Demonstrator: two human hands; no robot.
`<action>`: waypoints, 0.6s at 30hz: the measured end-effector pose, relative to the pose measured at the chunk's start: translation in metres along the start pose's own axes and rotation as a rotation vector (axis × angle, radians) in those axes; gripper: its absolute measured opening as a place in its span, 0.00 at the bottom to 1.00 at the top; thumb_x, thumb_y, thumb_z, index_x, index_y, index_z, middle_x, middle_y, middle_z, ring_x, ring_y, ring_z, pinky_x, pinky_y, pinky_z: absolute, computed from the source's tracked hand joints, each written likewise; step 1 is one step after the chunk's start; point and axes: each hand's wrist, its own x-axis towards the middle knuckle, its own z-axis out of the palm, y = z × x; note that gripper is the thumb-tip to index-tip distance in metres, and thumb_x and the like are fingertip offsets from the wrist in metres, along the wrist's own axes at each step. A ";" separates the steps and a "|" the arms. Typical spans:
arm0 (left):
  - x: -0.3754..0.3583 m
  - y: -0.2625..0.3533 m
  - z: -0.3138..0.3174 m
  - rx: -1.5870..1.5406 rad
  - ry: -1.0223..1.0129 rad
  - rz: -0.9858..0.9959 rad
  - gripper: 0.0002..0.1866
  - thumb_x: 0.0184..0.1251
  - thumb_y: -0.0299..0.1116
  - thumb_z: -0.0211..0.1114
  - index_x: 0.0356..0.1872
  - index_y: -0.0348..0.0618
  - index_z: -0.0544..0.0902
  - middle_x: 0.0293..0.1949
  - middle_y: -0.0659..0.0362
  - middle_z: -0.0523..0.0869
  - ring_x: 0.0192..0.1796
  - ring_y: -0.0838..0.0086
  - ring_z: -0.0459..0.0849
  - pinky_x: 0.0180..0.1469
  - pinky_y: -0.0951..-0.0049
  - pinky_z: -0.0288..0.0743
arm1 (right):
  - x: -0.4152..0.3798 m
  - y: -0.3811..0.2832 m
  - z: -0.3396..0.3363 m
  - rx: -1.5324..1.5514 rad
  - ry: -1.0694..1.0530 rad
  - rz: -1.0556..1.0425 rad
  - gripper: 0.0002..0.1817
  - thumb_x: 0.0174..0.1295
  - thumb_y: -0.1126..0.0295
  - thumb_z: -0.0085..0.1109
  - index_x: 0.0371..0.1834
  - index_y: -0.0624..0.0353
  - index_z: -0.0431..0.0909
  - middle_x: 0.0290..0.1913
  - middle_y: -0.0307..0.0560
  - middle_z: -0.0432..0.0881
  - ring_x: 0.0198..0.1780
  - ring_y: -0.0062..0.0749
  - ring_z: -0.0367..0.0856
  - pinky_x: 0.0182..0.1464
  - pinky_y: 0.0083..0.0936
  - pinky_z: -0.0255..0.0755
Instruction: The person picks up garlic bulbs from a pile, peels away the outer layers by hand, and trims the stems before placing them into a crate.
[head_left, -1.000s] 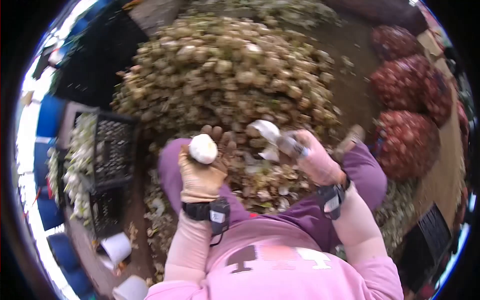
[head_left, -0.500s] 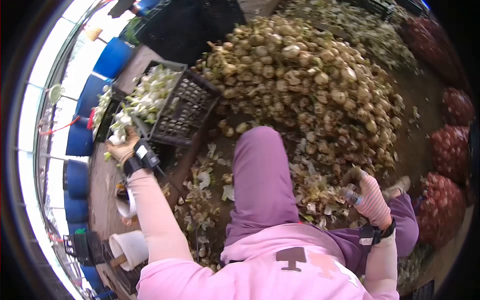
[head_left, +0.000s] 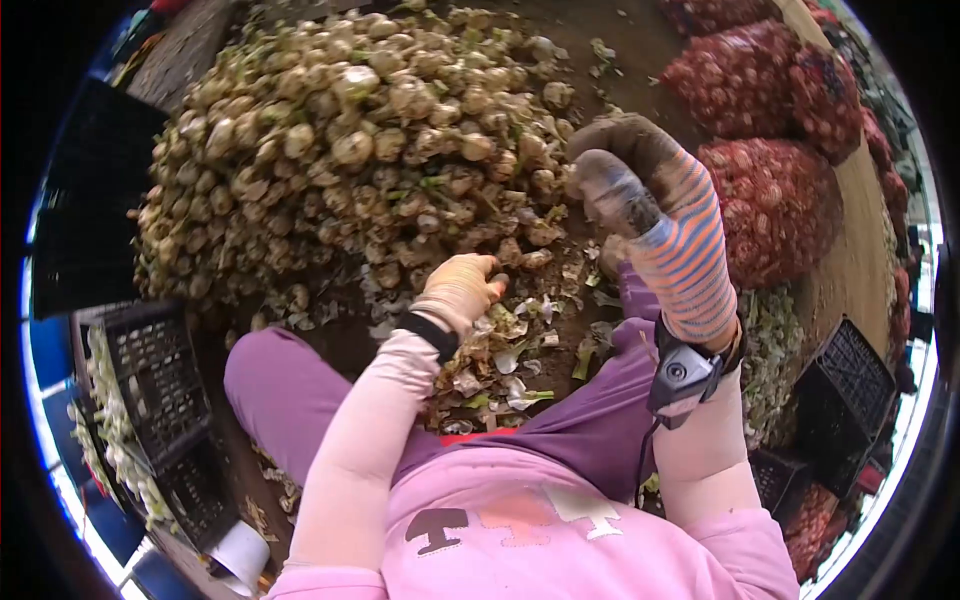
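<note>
A big heap of dirty, pale bulbs (head_left: pixel 350 150) that look like garlic lies on the ground before my knees. My left hand (head_left: pixel 460 290), in a beige glove, reaches to the heap's near edge. Its thumb and fingers are apart just short of a brownish bulb (head_left: pixel 508 250), and nothing shows between them. Raised to the right is my right hand (head_left: pixel 660 220) in a striped glove with dark, soiled fingertips. Its fingers are curled with the thumb against them; whatever they hold is hidden. Loose peelings (head_left: pixel 510 360) lie between my legs.
Black crates (head_left: pixel 155 370) holding white bulbs with green stems (head_left: pixel 115 430) stand at the left, near a white bucket (head_left: pixel 240 555). Red net sacks (head_left: pixel 770 210) full of bulbs sit at the right. Further black crates (head_left: pixel 845 390) are at the lower right.
My left hand has left the white bulbs at the crate and come across to the heap's edge. My right hand is raised, still curled. The view has swung right.
</note>
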 end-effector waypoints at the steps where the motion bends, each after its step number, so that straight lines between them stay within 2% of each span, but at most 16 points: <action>1: 0.013 -0.006 0.016 0.144 -0.002 -0.083 0.18 0.59 0.40 0.64 0.49 0.44 0.80 0.47 0.47 0.82 0.48 0.55 0.81 0.48 0.64 0.75 | 0.000 0.000 -0.003 -0.036 -0.004 0.041 0.08 0.61 0.69 0.60 0.39 0.61 0.79 0.29 0.33 0.78 0.33 0.15 0.75 0.35 0.13 0.68; 2: 0.025 -0.014 0.033 0.293 0.000 -0.161 0.19 0.58 0.40 0.65 0.49 0.45 0.80 0.50 0.46 0.80 0.49 0.53 0.80 0.48 0.61 0.75 | -0.001 0.003 -0.004 -0.038 0.021 0.057 0.08 0.61 0.69 0.60 0.39 0.61 0.79 0.29 0.33 0.78 0.33 0.15 0.75 0.35 0.13 0.68; 4: 0.036 -0.039 0.064 0.327 -0.045 -0.310 0.25 0.54 0.38 0.67 0.54 0.50 0.73 0.54 0.46 0.73 0.49 0.55 0.81 0.47 0.57 0.76 | 0.002 0.007 -0.004 -0.209 -0.014 0.071 0.07 0.60 0.70 0.61 0.36 0.62 0.78 0.28 0.37 0.79 0.29 0.15 0.75 0.32 0.15 0.69; 5: 0.041 -0.057 0.080 0.311 -0.031 -0.301 0.29 0.51 0.37 0.70 0.56 0.54 0.70 0.59 0.44 0.68 0.49 0.53 0.81 0.46 0.56 0.77 | 0.002 0.006 -0.003 -0.311 -0.036 0.041 0.07 0.58 0.70 0.61 0.35 0.62 0.78 0.26 0.40 0.79 0.27 0.17 0.76 0.30 0.17 0.70; 6: 0.053 -0.075 0.089 0.223 -0.047 -0.303 0.33 0.49 0.33 0.70 0.59 0.56 0.68 0.60 0.44 0.67 0.49 0.52 0.81 0.48 0.57 0.76 | 0.003 0.006 -0.001 -0.413 -0.061 0.012 0.08 0.57 0.71 0.62 0.34 0.63 0.77 0.25 0.42 0.79 0.25 0.19 0.76 0.29 0.20 0.71; 7: 0.060 -0.089 0.097 0.157 0.035 -0.247 0.32 0.48 0.32 0.70 0.58 0.55 0.69 0.60 0.43 0.67 0.49 0.51 0.80 0.49 0.57 0.76 | 0.004 0.014 0.001 -0.435 -0.088 -0.101 0.07 0.55 0.72 0.63 0.32 0.64 0.77 0.23 0.47 0.78 0.24 0.28 0.78 0.30 0.24 0.72; 8: 0.065 -0.107 0.107 0.088 0.116 -0.191 0.31 0.48 0.31 0.70 0.57 0.54 0.70 0.60 0.43 0.67 0.49 0.50 0.80 0.49 0.57 0.75 | 0.005 0.013 0.001 -0.491 -0.148 -0.121 0.07 0.53 0.74 0.61 0.34 0.63 0.76 0.26 0.51 0.79 0.28 0.40 0.80 0.33 0.29 0.74; 9: 0.069 -0.141 0.138 0.049 0.383 -0.051 0.24 0.47 0.28 0.68 0.50 0.46 0.75 0.55 0.42 0.72 0.49 0.48 0.80 0.50 0.57 0.75 | 0.005 0.019 0.003 -0.513 -0.123 -0.197 0.08 0.53 0.75 0.61 0.35 0.62 0.76 0.28 0.53 0.79 0.30 0.44 0.80 0.34 0.31 0.74; 10: 0.091 -0.173 0.161 -0.469 0.499 -0.087 0.18 0.49 0.25 0.64 0.45 0.41 0.78 0.46 0.44 0.79 0.46 0.52 0.81 0.49 0.61 0.76 | 0.002 0.027 0.004 -0.535 -0.102 -0.278 0.09 0.52 0.75 0.60 0.36 0.62 0.76 0.30 0.54 0.79 0.32 0.48 0.80 0.35 0.34 0.74; 12: 0.035 -0.075 0.053 -1.133 0.175 -0.366 0.17 0.53 0.24 0.61 0.47 0.40 0.79 0.39 0.47 0.82 0.43 0.58 0.82 0.49 0.68 0.76 | -0.002 0.029 0.005 -0.602 -0.134 -0.262 0.09 0.52 0.74 0.60 0.37 0.61 0.76 0.31 0.55 0.79 0.33 0.50 0.80 0.36 0.35 0.74; 13: 0.024 -0.057 0.033 -1.071 0.168 -0.455 0.18 0.56 0.26 0.61 0.50 0.41 0.78 0.38 0.51 0.83 0.41 0.64 0.83 0.48 0.72 0.75 | -0.004 0.029 0.007 -0.660 -0.167 -0.237 0.10 0.52 0.74 0.60 0.38 0.61 0.75 0.32 0.55 0.79 0.35 0.52 0.79 0.36 0.37 0.74; 14: 0.023 -0.064 0.032 -1.066 0.177 -0.449 0.18 0.56 0.26 0.61 0.50 0.41 0.78 0.38 0.51 0.83 0.41 0.64 0.83 0.48 0.72 0.75 | -0.007 0.030 0.011 -0.659 -0.162 -0.247 0.10 0.52 0.74 0.60 0.38 0.61 0.75 0.32 0.55 0.79 0.35 0.52 0.79 0.36 0.37 0.74; 16: 0.034 -0.094 0.048 -0.527 0.327 -0.167 0.17 0.56 0.27 0.62 0.49 0.40 0.79 0.37 0.53 0.83 0.41 0.65 0.83 0.47 0.71 0.75 | -0.010 0.030 0.020 -0.515 -0.243 -0.200 0.09 0.53 0.73 0.60 0.37 0.61 0.76 0.31 0.55 0.79 0.34 0.52 0.79 0.36 0.38 0.74; 17: 0.040 -0.111 0.071 -0.629 0.428 -0.144 0.16 0.56 0.29 0.64 0.47 0.40 0.80 0.40 0.52 0.82 0.44 0.66 0.82 0.49 0.71 0.74 | -0.012 0.024 0.022 -0.507 -0.264 -0.190 0.09 0.52 0.72 0.60 0.37 0.61 0.76 0.32 0.54 0.79 0.34 0.52 0.79 0.36 0.38 0.74; 18: 0.044 -0.122 0.081 -0.475 0.335 -0.145 0.22 0.54 0.30 0.65 0.53 0.42 0.76 0.48 0.53 0.80 0.49 0.69 0.81 0.53 0.71 0.72 | -0.015 0.018 0.024 -0.496 -0.276 -0.180 0.10 0.52 0.70 0.60 0.36 0.61 0.76 0.30 0.54 0.78 0.34 0.52 0.79 0.35 0.38 0.74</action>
